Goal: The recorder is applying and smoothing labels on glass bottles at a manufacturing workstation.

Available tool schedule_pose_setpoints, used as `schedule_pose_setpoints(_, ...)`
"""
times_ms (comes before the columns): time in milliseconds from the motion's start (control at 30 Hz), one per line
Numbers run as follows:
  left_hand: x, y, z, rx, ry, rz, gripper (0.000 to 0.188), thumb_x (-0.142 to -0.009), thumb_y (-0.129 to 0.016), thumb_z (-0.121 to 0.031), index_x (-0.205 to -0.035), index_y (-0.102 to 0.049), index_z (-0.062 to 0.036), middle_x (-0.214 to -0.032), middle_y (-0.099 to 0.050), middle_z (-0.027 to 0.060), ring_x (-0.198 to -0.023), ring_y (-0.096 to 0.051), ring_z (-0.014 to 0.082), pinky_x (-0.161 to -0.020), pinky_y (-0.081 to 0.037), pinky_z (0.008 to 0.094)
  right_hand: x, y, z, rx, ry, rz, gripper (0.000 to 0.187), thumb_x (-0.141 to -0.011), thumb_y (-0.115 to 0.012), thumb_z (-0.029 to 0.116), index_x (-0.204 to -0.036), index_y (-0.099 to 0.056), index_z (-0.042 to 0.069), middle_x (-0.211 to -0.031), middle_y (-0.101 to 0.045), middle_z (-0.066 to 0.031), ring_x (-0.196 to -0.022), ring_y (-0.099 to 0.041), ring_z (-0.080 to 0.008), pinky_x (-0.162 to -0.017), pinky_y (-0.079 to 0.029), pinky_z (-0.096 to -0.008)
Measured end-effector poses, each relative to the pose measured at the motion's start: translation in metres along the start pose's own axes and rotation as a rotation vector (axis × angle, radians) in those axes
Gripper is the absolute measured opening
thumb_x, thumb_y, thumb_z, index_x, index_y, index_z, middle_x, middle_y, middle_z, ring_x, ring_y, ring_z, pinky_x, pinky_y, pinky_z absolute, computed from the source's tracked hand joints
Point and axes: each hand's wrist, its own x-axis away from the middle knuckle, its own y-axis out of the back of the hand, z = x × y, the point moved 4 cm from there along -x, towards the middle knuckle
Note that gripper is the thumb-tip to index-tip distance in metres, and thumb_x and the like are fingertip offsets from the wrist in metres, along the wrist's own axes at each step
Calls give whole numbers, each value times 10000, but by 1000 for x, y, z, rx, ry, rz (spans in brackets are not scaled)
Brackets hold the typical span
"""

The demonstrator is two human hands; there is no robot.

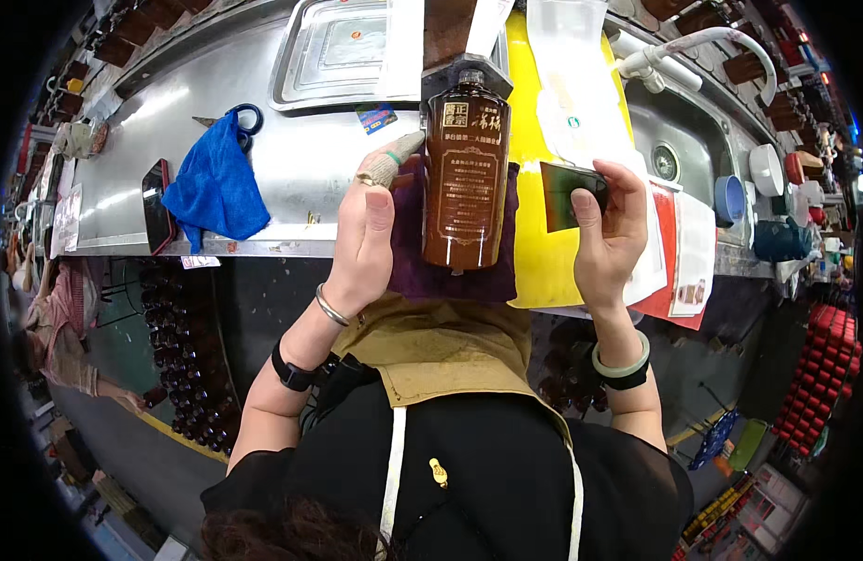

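Observation:
A brown glossy bottle (464,196) with gold lettering lies in front of me, its neck pointing away, over a dark purple cloth (408,248). My left hand (361,238) is at its left side with fingers stretched toward the shoulder of the bottle. A pale knitted cover sits on one finger; the fingertips reach the bottle's edge, and whether they press on it I cannot tell. To the right of the bottle, my right hand (611,229) pinches a dark, translucent greenish sheet (560,198) between thumb and fingers, above a yellow sheet (543,266).
On the steel counter (305,178) to the left lie a blue cloth (221,192), scissors (249,120) and a phone (157,206). A metal tray (333,56) stands behind. At right are a faucet (698,42), a sink (660,103), a red folder (657,304) and a blue cup (728,199).

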Motion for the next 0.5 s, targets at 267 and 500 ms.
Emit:
schedule_pose_setpoints(267, 10, 5, -2, -131, -51, 17, 964, -1062, -178, -731, -1509, -493, 63, -1478, -557, 197, -1374, -545, 304, -1159, -410, 436, -3, -17, 8, 136, 65, 305, 337, -915, -789, 24, -1240, -703, 36, -1095, -741, -71, -949, -682, -148, -870, -533, -288)
schedule_pose_setpoints(500, 17, 1, -7, -130, -85, 55, 1007, -1051, -199, -748, -1472, -524, 108, -1467, -588, 259, -1402, -538, 354, -1189, -379, 445, -51, -38, 27, 441, 594, 213, 289, -815, -788, -12, -1069, -782, 127, -1026, -779, -20, -826, -655, -219, -793, -486, -348)
